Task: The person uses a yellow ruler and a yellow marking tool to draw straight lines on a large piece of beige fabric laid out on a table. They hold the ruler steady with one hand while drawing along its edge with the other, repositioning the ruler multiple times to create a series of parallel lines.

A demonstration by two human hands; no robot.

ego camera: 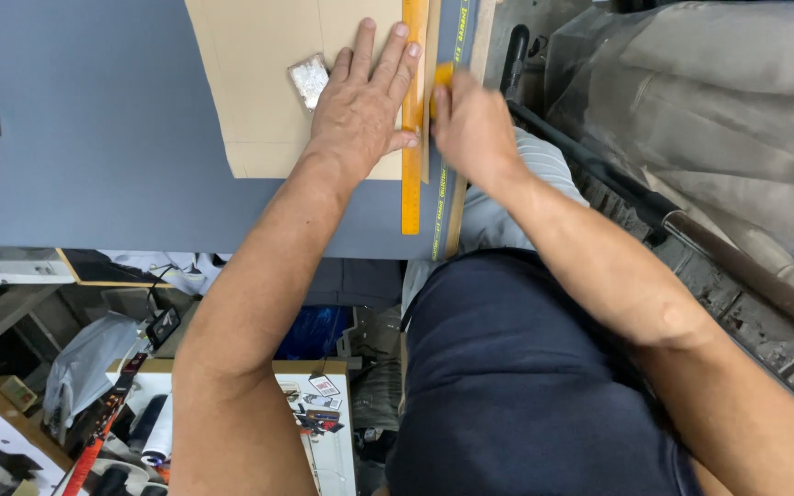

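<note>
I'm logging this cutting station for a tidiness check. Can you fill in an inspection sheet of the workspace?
Surface: grey fabric spread flat over the table.
Job's things: tan card pattern on the fabric; orange ruler along its right edge.
Clutter: small silvery block on the pattern.
Grippers: left hand flat, pressing pattern and ruler; right hand closed on a small yellow tool beside the ruler.
Cables: nothing seen.
Surroundings: crowded shelves below; plastic-covered bulk at right.
</note>
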